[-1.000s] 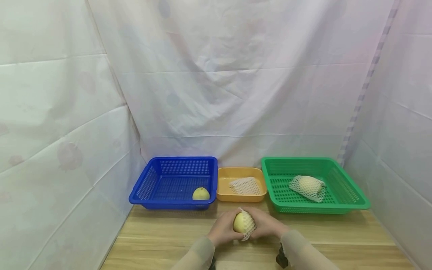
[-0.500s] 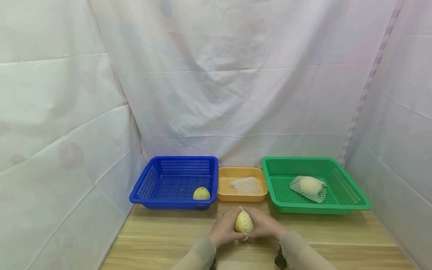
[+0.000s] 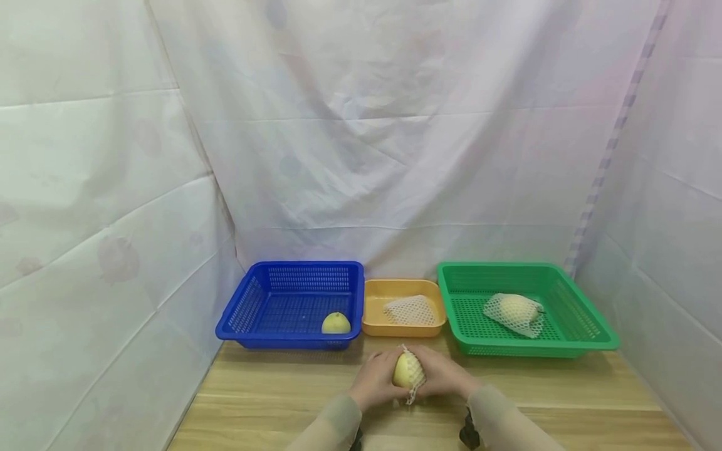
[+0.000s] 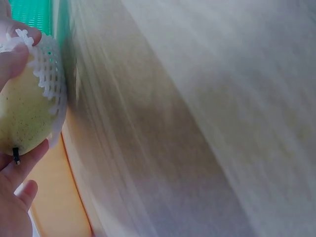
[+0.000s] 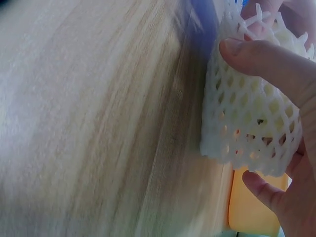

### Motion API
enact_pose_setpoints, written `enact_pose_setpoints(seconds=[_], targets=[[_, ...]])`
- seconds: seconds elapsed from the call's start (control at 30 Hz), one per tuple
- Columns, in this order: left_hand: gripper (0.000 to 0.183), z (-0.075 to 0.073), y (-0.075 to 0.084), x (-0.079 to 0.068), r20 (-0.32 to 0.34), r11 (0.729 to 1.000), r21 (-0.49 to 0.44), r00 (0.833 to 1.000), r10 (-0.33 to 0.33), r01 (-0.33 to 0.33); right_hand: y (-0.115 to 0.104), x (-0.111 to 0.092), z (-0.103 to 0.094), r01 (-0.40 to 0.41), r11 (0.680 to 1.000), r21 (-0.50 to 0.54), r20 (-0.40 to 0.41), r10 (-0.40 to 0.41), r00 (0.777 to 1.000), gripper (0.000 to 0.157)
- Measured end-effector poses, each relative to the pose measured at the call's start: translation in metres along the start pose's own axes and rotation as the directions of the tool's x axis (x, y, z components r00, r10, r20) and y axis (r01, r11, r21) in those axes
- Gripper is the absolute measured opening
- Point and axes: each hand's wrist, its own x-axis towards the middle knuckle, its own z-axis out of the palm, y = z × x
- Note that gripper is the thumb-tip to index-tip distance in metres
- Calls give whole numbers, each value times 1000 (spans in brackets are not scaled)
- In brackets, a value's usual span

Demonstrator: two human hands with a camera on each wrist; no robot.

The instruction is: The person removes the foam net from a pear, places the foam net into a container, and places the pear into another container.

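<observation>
Both hands hold a yellow pear (image 3: pixel 401 372) low over the wooden table, at the front middle. My left hand (image 3: pixel 376 379) grips the pear's bare side; in the left wrist view its dark stem (image 4: pixel 16 156) points down past the fingers. A white foam net sleeve (image 3: pixel 416 373) covers the pear's right part. My right hand (image 3: pixel 442 373) curls round that sleeve, its thumb (image 5: pixel 247 54) pressing on the mesh in the right wrist view. The mesh (image 5: pixel 247 113) reaches past the fruit at its lower end there.
A blue basket (image 3: pixel 231 326) with one bare pear (image 3: pixel 336 323) stands back left. Between the baskets, an orange tray (image 3: pixel 395 331) holds a flat foam net (image 3: pixel 410 311). The green basket (image 3: pixel 598 341) at back right contains a netted pear (image 3: pixel 516 311). White cloth (image 3: pixel 361 156) hangs behind.
The foam net's edge shifts slightly on the pear between the hands, and its loose lower end now hangs a bit further down. Both hands stay almost in place; baskets and tray are unchanged.
</observation>
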Motion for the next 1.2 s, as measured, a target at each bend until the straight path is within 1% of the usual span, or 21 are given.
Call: enact_pose_setpoints(seconds=[0.1, 0.27, 0.47, 0.67, 0.87, 1.07, 1.2], targets=[[87, 0, 1, -1, -5, 1000, -11, 1000, 4, -4, 0, -1, -2, -4, 1000, -1, 9, 4, 1000, 104], [89, 0, 1, -1, 3, 999, -41, 1000, -10, 10, -1, -2, -4, -12, 1000, -3, 21, 12, 1000, 98], [89, 0, 0, -1, 3, 998, -63, 1000, -27, 27, 1, -2, -5, -6, 1000, -17, 20, 7, 1000, 96], [85, 1, -2, 0, -10, 997, -70, 1000, -22, 21, 1, -1, -7, 2, 1000, -21, 14, -2, 1000, 92], [81, 1, -4, -1, -21, 997, -80, 1000, -8, 7, 1, -2, -8, 2, 1000, -12, 17, -2, 1000, 91], [83, 2, -5, -2, -25, 997, -75, 1000, 10, -12, 3, -4, -7, 1, 1000, -13, 14, 0, 1000, 92], [84, 2, -6, -2, -21, 997, -77, 1000, 9, -11, 4, -4, -6, 9, 1000, -6, 5, -9, 1000, 92]])
